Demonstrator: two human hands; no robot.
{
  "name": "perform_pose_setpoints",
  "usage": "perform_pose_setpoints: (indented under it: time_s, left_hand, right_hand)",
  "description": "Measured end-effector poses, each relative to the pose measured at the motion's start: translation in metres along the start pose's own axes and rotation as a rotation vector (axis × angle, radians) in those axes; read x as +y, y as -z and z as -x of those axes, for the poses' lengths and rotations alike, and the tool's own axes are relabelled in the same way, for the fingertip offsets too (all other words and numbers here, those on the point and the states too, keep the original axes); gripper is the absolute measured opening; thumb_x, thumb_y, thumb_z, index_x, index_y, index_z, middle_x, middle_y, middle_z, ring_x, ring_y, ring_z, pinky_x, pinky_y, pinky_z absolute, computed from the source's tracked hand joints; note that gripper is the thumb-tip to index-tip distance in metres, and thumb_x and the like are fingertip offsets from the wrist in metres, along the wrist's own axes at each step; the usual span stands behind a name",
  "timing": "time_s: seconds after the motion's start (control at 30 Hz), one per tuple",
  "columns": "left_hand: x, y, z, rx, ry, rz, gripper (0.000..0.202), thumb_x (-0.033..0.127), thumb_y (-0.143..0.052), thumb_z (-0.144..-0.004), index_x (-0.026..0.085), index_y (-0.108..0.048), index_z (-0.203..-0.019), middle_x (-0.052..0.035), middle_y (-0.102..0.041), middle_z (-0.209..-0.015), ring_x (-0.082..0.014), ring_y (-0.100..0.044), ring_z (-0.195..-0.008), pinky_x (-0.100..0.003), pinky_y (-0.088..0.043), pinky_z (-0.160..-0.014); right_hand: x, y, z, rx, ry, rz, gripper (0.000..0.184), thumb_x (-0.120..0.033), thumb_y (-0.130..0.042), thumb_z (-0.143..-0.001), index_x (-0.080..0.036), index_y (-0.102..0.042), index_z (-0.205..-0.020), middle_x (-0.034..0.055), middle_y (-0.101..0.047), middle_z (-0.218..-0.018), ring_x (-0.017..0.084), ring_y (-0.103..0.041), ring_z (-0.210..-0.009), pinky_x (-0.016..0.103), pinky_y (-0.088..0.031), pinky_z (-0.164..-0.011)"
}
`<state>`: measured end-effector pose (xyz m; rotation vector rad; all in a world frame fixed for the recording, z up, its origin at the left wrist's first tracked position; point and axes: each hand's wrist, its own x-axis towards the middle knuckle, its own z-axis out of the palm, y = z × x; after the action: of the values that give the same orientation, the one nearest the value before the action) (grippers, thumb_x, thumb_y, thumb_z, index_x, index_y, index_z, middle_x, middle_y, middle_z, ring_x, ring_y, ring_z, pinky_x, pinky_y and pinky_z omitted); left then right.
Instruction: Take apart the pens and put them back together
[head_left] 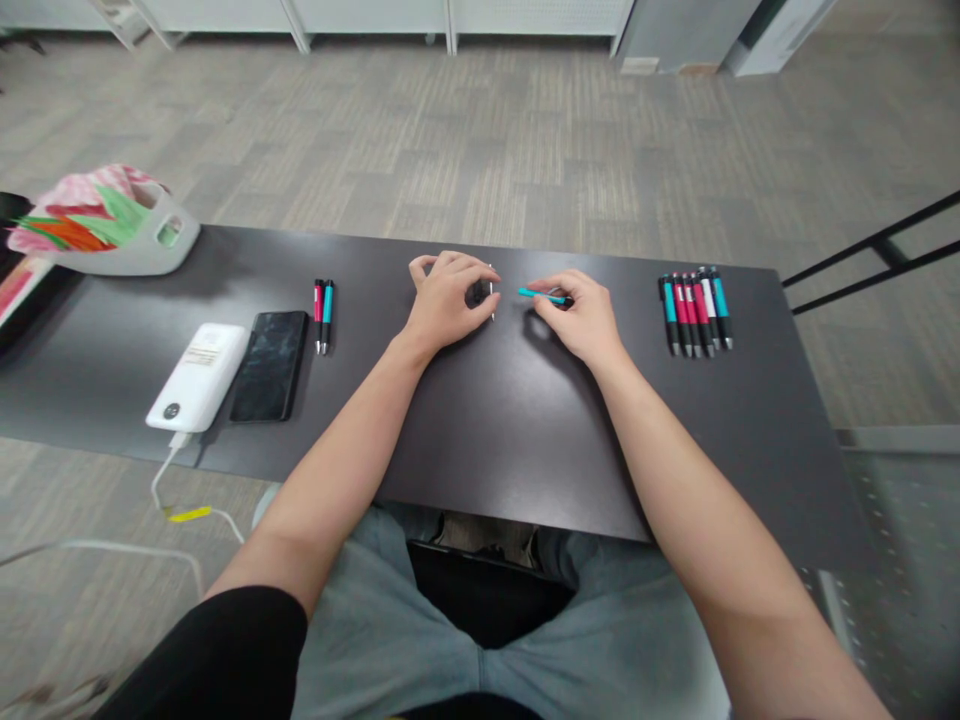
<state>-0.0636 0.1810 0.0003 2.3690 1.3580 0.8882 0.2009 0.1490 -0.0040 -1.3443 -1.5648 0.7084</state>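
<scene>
My left hand (450,300) rests on the dark table, thumb and fingers curled around small pen parts. A thin silvery piece like a pen refill (493,288) stands out at the fingertips, with something dark beside it that is partly hidden. Opposite, my right hand (581,312) pinches a turquoise pen barrel (536,293), which points left toward the other hand. Its rear end is hidden by the fingers. Several turquoise, red and white pens (694,312) with black grips lie in a row to the right. On the left, a red pen (318,315) and a turquoise pen (328,315) lie side by side.
A black phone (270,365) and a white power bank (199,375) with a cable (157,485) lie on the left of the table (510,430). A white basket (150,250) holding colourful cloth or packaging stands at the far left. Black metal bars (877,250) rise beyond the right edge.
</scene>
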Motion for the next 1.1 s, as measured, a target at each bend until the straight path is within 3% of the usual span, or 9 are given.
perform_pose_setpoints:
  time_s: [0.13, 0.47, 0.73, 0.93, 1.1]
  left_hand:
    - [0.002, -0.001, 0.000, 0.006, -0.018, 0.039, 0.016, 0.046, -0.084, -0.113, 0.039, -0.094, -0.124, -0.0074, -0.095, -0.140, -0.0420, -0.071, -0.143, -0.072, -0.037, -0.131]
    - [0.009, -0.007, 0.000, -0.093, -0.066, 0.068, 0.019, 0.051, -0.085, -0.118, 0.044, -0.102, -0.120, -0.0079, -0.095, -0.140, -0.0431, -0.069, -0.146, -0.076, -0.039, -0.129]
    - [0.014, -0.006, -0.001, -0.078, -0.050, 0.082, 0.018, 0.052, -0.088, -0.116, 0.040, -0.099, -0.108, -0.0079, -0.096, -0.131, -0.0426, -0.069, -0.138, -0.076, -0.041, -0.125]
    - [0.016, -0.007, -0.001, -0.108, -0.036, 0.048, 0.018, 0.049, -0.091, -0.116, 0.038, -0.097, -0.102, -0.0073, -0.095, -0.132, -0.0422, -0.070, -0.138, -0.075, -0.040, -0.126]
    - [0.003, -0.011, -0.002, -0.035, -0.029, 0.027, 0.017, 0.050, -0.083, -0.120, 0.040, -0.096, -0.125, -0.0080, -0.093, -0.139, -0.0419, -0.072, -0.144, -0.071, -0.041, -0.126]
  right_hand:
    - [0.001, -0.001, 0.002, -0.024, -0.010, -0.032, 0.018, -0.032, -0.101, -0.089, -0.033, -0.088, -0.102, 0.0064, -0.092, -0.106, 0.035, -0.086, -0.105, 0.056, -0.075, -0.106]
    - [0.004, -0.005, 0.003, -0.033, -0.050, -0.068, 0.042, -0.043, -0.106, -0.088, -0.035, -0.076, -0.116, 0.0035, -0.093, -0.104, 0.032, -0.085, -0.095, 0.050, -0.074, -0.094]
    - [0.004, -0.009, 0.003, -0.045, -0.047, -0.134, 0.056, -0.060, -0.110, -0.086, -0.033, -0.074, -0.120, 0.0046, -0.092, -0.114, 0.027, -0.085, -0.094, 0.041, -0.067, -0.080]
    - [-0.001, -0.010, 0.004, -0.070, -0.029, -0.125, 0.059, -0.063, -0.110, -0.088, -0.034, -0.074, -0.125, 0.0048, -0.091, -0.112, 0.030, -0.084, -0.098, 0.042, -0.067, -0.082]
    - [-0.002, -0.008, 0.005, -0.038, 0.012, -0.100, 0.045, -0.059, -0.103, -0.098, -0.036, -0.082, -0.131, 0.0063, -0.091, -0.117, 0.033, -0.082, -0.103, 0.047, -0.070, -0.089]
